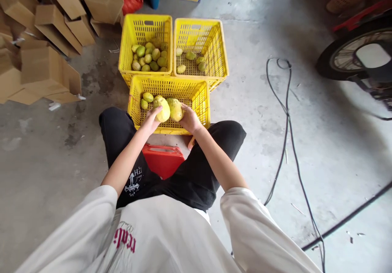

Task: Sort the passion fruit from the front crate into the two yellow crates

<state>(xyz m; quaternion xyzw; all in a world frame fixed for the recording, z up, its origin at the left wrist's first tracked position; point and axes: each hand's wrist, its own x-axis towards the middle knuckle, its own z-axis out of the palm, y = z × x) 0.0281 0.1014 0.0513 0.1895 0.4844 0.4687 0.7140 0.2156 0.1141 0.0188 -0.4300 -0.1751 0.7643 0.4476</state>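
One yellow fruit (163, 110) lies inward of the left hand (151, 119), which grips it; just beside, the right hand (190, 119) grips another fruit (175, 109), also inward.

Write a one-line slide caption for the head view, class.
Left hand and right hand each hold a yellowish fruit over a yellow crate, with two more crates beyond.
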